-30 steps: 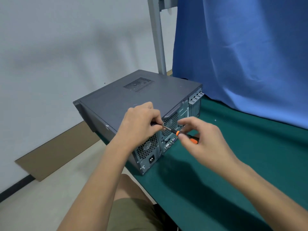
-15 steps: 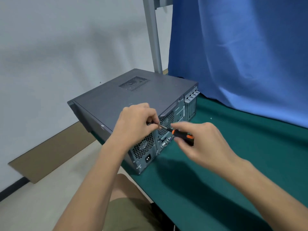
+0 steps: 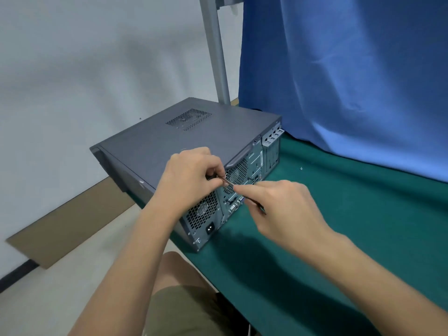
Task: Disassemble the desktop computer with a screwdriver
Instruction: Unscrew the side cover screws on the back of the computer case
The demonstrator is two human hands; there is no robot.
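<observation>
Desktop computer (image 3: 194, 141): one, on its side at the left edge of the table (image 3: 363, 226).
Screwdriver (image 3: 228, 182): one.
Hands: two, left hand (image 3: 191, 180) and right hand (image 3: 286, 209), both gripping the Screwdriver.
Round fan grilles (image 3: 202, 209) on the rear panel: two.
Small loose piece (image 3: 301, 168) toward the table's far edge: one, too small to identify.
Blue curtain (image 3: 339, 81): one.
Metal post (image 3: 217, 57): one.
Cardboard sheet (image 3: 72, 221): one.

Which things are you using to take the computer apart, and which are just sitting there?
Used for the job: computer, screwdriver, left hand pinching its shaft, right hand gripping its other end.
Just there: blue curtain, metal pole, cardboard on the floor.
</observation>
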